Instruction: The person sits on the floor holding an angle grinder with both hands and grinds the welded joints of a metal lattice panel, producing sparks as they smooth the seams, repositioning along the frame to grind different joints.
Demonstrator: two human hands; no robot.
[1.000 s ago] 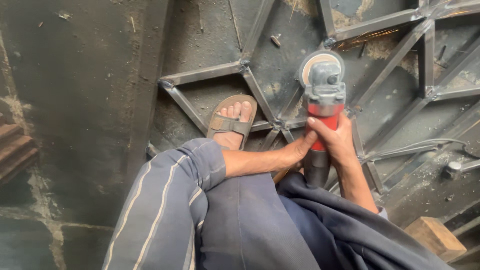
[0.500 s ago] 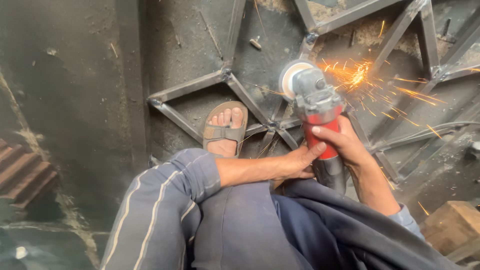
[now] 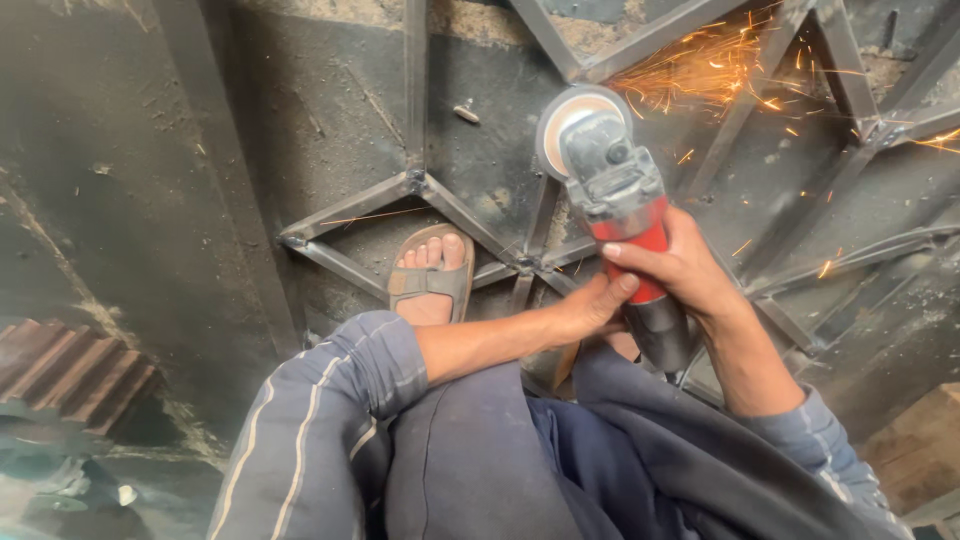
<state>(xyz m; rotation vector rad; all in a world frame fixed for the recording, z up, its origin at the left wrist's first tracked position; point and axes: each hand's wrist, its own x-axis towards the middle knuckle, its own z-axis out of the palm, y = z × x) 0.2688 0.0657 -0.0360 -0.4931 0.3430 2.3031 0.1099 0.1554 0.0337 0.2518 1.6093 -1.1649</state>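
A red and grey angle grinder (image 3: pixel 620 215) is gripped in both hands over a welded steel frame (image 3: pixel 420 190) lying on the floor. My right hand (image 3: pixel 690 270) wraps the red body from the right. My left hand (image 3: pixel 590 305) clasps it from the left, lower down. The grinding disc (image 3: pixel 570 115) meets a slanted bar of the frame, and orange sparks (image 3: pixel 720 70) fly to the upper right. My foot in a tan sandal (image 3: pixel 432 280) rests on the frame, left of the grinder.
A small bolt (image 3: pixel 466 112) lies on the dark floor inside the frame. A ribbed rusty object (image 3: pixel 70 365) sits at the lower left. A wooden block (image 3: pixel 915 450) is at the lower right edge. More frame bars (image 3: pixel 870 130) spread to the right.
The view has closed in on the grinder. The spark shower has shifted from beside the disc to higher up and to the right. Both hands keep their hold.
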